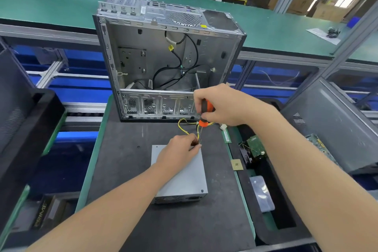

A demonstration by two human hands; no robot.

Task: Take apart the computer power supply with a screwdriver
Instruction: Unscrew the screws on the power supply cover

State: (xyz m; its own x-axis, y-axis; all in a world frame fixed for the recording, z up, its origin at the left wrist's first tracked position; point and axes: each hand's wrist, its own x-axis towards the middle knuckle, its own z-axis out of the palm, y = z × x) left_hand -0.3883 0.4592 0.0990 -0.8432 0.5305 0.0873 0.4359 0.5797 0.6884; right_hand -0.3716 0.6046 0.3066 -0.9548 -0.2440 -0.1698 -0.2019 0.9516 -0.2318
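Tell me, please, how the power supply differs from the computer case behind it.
The power supply is a small closed box; the case is far larger and open, its inside showing. Yellow wires lead from the power supply; black cables hang inside the case. The screwdriver points at the power supply, not the case. Both are grey metal on the dark mat.

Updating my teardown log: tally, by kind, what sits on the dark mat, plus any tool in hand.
Open computer case: 1
Power supply: 1
Orange-handled screwdriver: 1
Memory module, at the mat's right edge: 1
Total: 4
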